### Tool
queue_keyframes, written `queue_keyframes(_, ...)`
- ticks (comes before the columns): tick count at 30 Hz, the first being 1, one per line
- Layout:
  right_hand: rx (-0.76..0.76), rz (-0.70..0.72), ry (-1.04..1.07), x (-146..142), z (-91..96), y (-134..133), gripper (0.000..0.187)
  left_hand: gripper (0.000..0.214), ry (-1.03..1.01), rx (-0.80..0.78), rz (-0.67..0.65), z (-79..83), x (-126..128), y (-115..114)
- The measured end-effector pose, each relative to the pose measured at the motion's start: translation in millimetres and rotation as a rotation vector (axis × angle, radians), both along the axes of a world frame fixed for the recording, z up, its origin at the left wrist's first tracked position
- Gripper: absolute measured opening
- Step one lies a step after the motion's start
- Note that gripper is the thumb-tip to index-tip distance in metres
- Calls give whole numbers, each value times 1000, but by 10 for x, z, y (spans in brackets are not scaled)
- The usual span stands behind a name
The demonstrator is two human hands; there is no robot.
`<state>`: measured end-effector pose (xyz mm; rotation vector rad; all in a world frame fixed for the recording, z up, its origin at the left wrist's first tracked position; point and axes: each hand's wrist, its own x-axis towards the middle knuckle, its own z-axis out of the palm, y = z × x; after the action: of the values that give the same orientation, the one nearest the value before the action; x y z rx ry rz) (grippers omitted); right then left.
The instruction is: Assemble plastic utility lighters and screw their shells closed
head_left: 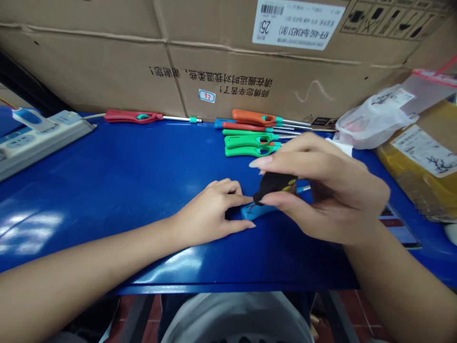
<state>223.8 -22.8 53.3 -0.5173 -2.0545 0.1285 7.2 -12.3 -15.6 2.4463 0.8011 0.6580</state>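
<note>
A blue long-necked lighter (pixel 257 212) lies on the blue table near its front. My left hand (pixel 210 212) rests on the tabletop, its thumb and index finger closed around the lighter's handle end. Above it, my right hand (pixel 328 186) pinches a stubby screwdriver (pixel 274 186) with a black handle and yellow marks. The screwdriver's thin tip points down at the lighter's handle end; whether it touches cannot be made out. My right hand covers much of the lighter's metal neck.
Several green, red and orange lighters (pixel 246 141) lie together at the back; one red lighter (pixel 130 116) is farther left. A cardboard box (pixel 107 71) walls the rear. A power strip (pixel 46 138) sits left; plastic bags (pixel 374 114) and a yellow-wrapped parcel (pixel 403 176) stand right.
</note>
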Motion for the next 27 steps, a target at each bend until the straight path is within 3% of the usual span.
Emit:
queue_keyframes(3, 58, -27, -46, 21, 34, -12, 30, 37, 5, 6, 1, -4, 4, -1)
queue_keyframes(6, -135, 54, -113, 63, 49, -42, 38, 38, 2, -6, -2, -2, 8, -4)
queue_keyframes(8, -164, 53, -105, 66, 40, -42, 40, 39, -3, -6, -1, 0, 10, -5)
queue_keyframes(13, 69, -46, -81, 45, 34, -11, 32, 34, 21, -8, 0, 17, 12, -6)
queue_keyframes(18, -287, 42, -177, 114, 82, -80, 51, 33, 10, -18, 4, 20, 10, -8)
queue_keyframes(19, -297, 36, -165, 117, 80, -83, 51, 34, 7, -17, 2, 17, 10, -7)
queue_keyframes(24, 14, -42, -98, 67, 29, -3, 35, 36, -6, 14, 5, 3, 13, -6)
queue_keyframes(27, -25, -57, -155, 81, 33, 7, 40, 36, 0, 12, 5, 11, 12, -5)
